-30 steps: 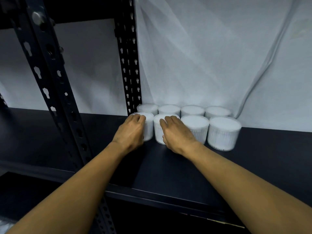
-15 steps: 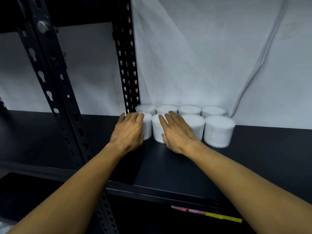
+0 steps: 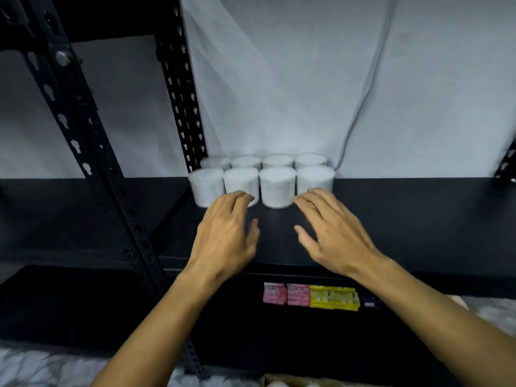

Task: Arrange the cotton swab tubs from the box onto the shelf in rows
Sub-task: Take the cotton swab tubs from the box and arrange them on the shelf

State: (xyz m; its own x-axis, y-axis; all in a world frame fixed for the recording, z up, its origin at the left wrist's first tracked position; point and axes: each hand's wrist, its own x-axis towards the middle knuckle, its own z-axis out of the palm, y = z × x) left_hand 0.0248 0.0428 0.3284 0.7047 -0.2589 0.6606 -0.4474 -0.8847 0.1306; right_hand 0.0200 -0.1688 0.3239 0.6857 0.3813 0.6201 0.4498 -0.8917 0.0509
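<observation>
Several white cotton swab tubs (image 3: pixel 277 185) stand in two rows at the back of the black shelf (image 3: pixel 405 219), against the white backdrop. My left hand (image 3: pixel 226 238) hovers just in front of the front row, fingers spread, its fingertips close to the second tub from the left (image 3: pixel 240 181). My right hand (image 3: pixel 332 233) is also spread and empty, its fingertips near the rightmost front tub (image 3: pixel 315 177). Neither hand holds a tub. A corner of the cardboard box (image 3: pixel 282 382) shows at the bottom edge.
A black perforated upright (image 3: pixel 92 152) stands at the front left, and another (image 3: pixel 181 93) rises behind the tubs' left end. Pink and yellow packets (image 3: pixel 310 296) lie on the lower shelf. A white furry surface (image 3: pixel 42 367) lies below.
Both hands have let go of the two left front tubs and drawn back toward me. The view has tilted down, so the lower shelf and box now show.
</observation>
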